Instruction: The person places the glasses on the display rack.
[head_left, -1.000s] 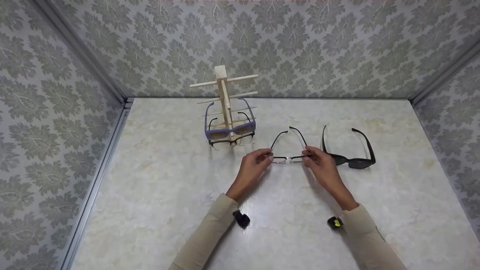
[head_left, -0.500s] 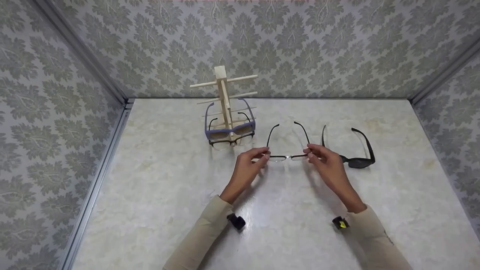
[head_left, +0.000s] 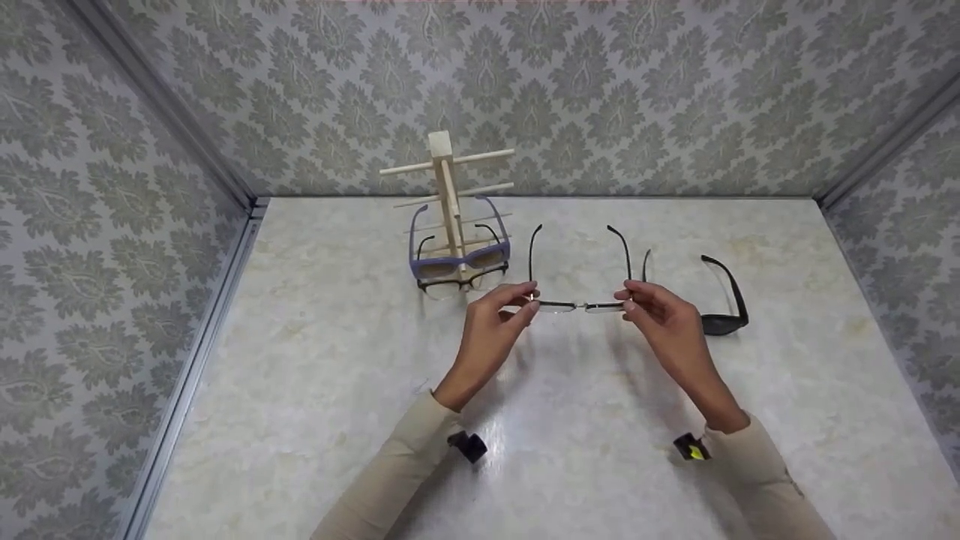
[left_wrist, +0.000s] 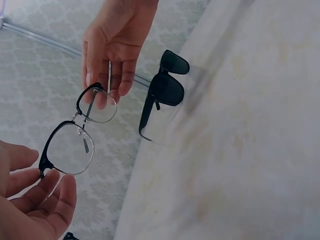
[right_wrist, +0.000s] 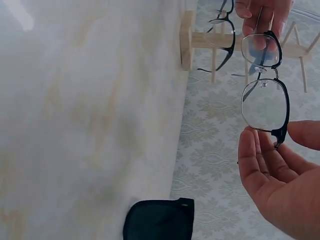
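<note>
A pair of clear-lens eyeglasses (head_left: 559,305) with black brow bars and silver lower rims is held above the table, both temples unfolded and pointing away. My left hand (head_left: 491,322) pinches its left hinge corner between thumb and fingers. At the opposite corner, my right hand (head_left: 670,322) pinches the other hinge. Both lenses show in the left wrist view, where the eyeglasses (left_wrist: 70,147) hang between the two hands. Behind my right hand lie black sunglasses (head_left: 724,324), lenses toward me, partly hidden by that hand.
A wooden display stand (head_left: 448,187) with crossbars stands at the back, left of the hands. Purple sunglasses (head_left: 437,267) hang on it, above dark-browed eyeglasses (head_left: 444,287). Patterned wall panels (head_left: 487,82) enclose the marbled table (head_left: 315,360) at back and sides.
Both hands have moved apart and slightly up, spreading the eyeglasses' temples wider. The right hand has shifted right, covering more of the black sunglasses.
</note>
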